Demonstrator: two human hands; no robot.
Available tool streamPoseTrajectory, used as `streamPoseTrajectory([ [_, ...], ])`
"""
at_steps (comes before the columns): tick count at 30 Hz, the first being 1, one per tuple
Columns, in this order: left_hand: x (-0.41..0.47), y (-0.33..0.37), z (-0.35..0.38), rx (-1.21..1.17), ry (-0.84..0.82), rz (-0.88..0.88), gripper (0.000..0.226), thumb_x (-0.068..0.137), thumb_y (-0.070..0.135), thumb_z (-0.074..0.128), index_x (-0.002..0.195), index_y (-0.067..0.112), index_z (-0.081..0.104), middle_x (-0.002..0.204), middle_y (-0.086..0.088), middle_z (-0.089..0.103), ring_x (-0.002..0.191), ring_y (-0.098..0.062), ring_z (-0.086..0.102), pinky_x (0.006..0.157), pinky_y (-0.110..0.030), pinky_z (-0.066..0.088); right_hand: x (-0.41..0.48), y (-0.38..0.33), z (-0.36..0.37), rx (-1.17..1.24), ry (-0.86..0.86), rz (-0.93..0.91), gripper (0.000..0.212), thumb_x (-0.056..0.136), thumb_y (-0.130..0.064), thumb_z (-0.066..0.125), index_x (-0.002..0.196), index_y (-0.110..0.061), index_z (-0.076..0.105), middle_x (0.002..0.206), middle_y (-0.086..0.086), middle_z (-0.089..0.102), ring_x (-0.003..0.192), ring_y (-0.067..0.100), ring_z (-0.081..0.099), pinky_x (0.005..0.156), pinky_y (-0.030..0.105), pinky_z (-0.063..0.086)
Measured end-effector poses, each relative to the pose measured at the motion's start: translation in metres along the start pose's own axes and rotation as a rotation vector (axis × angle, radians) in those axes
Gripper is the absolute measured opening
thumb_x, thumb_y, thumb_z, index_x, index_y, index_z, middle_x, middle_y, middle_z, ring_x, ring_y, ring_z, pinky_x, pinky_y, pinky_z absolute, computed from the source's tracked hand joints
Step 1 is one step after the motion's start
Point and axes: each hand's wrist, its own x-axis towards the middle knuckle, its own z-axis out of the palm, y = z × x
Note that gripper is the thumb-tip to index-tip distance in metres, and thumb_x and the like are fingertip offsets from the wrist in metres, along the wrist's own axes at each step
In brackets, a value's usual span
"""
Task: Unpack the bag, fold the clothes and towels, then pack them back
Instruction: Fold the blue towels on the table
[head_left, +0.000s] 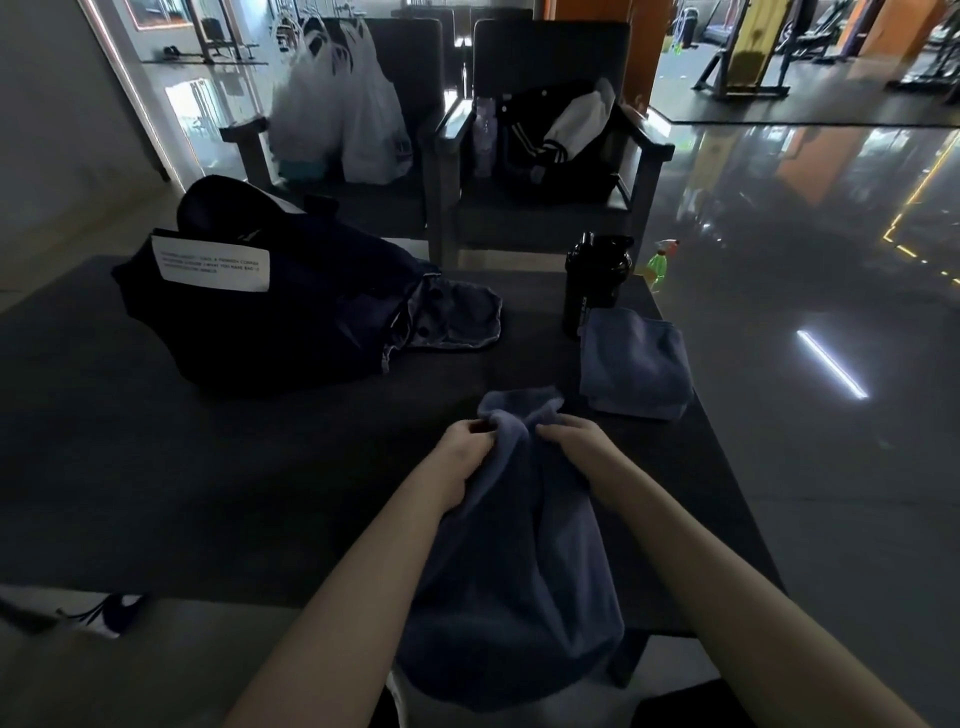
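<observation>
A blue towel (511, 561) hangs bunched between my hands over the near edge of the dark table (208, 467). My left hand (462, 462) grips its upper left part, and my right hand (584, 449) pinches the upper right part. A dark bag (270, 322) with a white label lies open at the far left of the table, with a denim garment (452, 317) spilling from its mouth. A folded blue towel (634, 364) lies at the right edge.
A black shaker bottle (595, 283) stands behind the folded towel, a green spray bottle (660, 262) beyond it. Two dark armchairs stand behind the table, one holding white plastic bags (343, 104), the other a dark jacket (561, 140). Glossy floor lies to the right.
</observation>
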Motion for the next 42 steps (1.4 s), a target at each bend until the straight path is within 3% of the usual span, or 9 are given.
streamPoseTrajectory([
  [3,-0.002,0.002,0.004,0.116,-0.108,-0.052,0.026,0.094,0.032,0.056,0.103,0.01,0.066,0.098,-0.008,0.069,0.09,-0.018,0.064,0.081,-0.025,0.051,-0.003,-0.004,0.001,0.021,-0.054,-0.006,0.015,0.088,-0.005,0.054,0.078,-0.009,0.065,0.076,0.008,0.065,0.07,0.016,0.061,0.065,0.027,0.05],
  [6,-0.007,0.004,0.005,0.111,-0.184,-0.051,0.015,0.096,0.031,0.052,0.1,0.021,0.062,0.088,0.005,0.066,0.079,-0.005,0.062,0.058,-0.012,0.047,-0.008,-0.007,0.001,0.128,-0.062,-0.009,0.021,0.091,-0.023,0.059,0.075,-0.013,0.069,0.069,0.002,0.069,0.064,0.01,0.066,0.059,0.022,0.051],
  [17,-0.019,0.03,-0.016,0.281,-0.204,0.105,0.019,0.087,0.015,0.065,0.105,0.019,0.068,0.088,-0.002,0.072,0.084,-0.016,0.068,0.071,-0.025,0.051,-0.029,-0.03,-0.022,-0.002,0.101,-0.239,0.015,0.083,0.001,0.058,0.091,-0.007,0.067,0.081,0.009,0.067,0.073,0.015,0.062,0.065,0.026,0.051],
  [21,-0.017,0.039,-0.03,0.427,-0.054,0.091,0.007,0.087,0.015,0.062,0.084,0.013,0.068,0.08,-0.007,0.067,0.073,-0.019,0.061,0.066,-0.03,0.049,-0.033,-0.041,-0.031,-0.029,0.13,-0.33,0.019,0.086,0.005,0.056,0.1,-0.004,0.066,0.087,0.008,0.066,0.079,0.013,0.06,0.07,0.022,0.049],
  [25,-0.017,0.05,-0.052,0.734,0.084,0.075,0.013,0.082,0.01,0.059,0.092,0.008,0.068,0.087,-0.01,0.067,0.079,-0.021,0.062,0.068,-0.029,0.048,-0.034,-0.051,-0.043,-0.045,0.173,-0.424,0.026,0.088,0.007,0.051,0.106,-0.004,0.066,0.092,0.005,0.066,0.085,0.008,0.06,0.072,0.011,0.049],
  [30,-0.015,0.062,-0.067,1.01,0.386,0.084,0.015,0.089,0.014,0.049,0.099,0.011,0.06,0.101,-0.01,0.061,0.088,-0.025,0.059,0.07,-0.034,0.05,-0.031,-0.058,-0.053,-0.028,0.193,-0.377,0.038,0.085,0.011,0.041,0.08,-0.015,0.068,0.053,-0.015,0.064,0.052,-0.008,0.057,0.046,0.006,0.041],
  [33,-0.005,0.061,-0.066,0.942,0.332,0.102,0.027,0.088,0.01,0.047,0.113,0.011,0.056,0.112,-0.01,0.056,0.096,-0.025,0.056,0.075,-0.034,0.048,-0.024,-0.058,-0.056,0.015,0.2,-0.296,0.031,0.083,0.007,0.039,0.068,-0.009,0.061,0.052,0.0,0.056,0.052,0.008,0.052,0.042,0.012,0.039],
  [38,0.01,0.055,-0.064,0.794,0.213,0.131,0.02,0.085,0.015,0.053,0.104,0.012,0.054,0.105,-0.006,0.056,0.086,-0.017,0.053,0.064,-0.028,0.04,-0.012,-0.06,-0.05,-0.012,0.256,-0.128,0.028,0.086,-0.01,0.056,0.059,-0.014,0.061,0.049,0.001,0.057,0.049,0.014,0.053,0.043,0.019,0.04],
  [42,0.025,0.056,-0.063,0.77,0.181,0.165,0.026,0.081,0.013,0.061,0.104,0.019,0.052,0.105,-0.002,0.056,0.088,-0.015,0.055,0.064,-0.026,0.043,-0.002,-0.059,-0.05,-0.219,0.195,-0.29,0.023,0.088,-0.02,0.063,0.066,-0.017,0.069,0.06,-0.006,0.064,0.059,0.004,0.057,0.052,0.015,0.046],
])
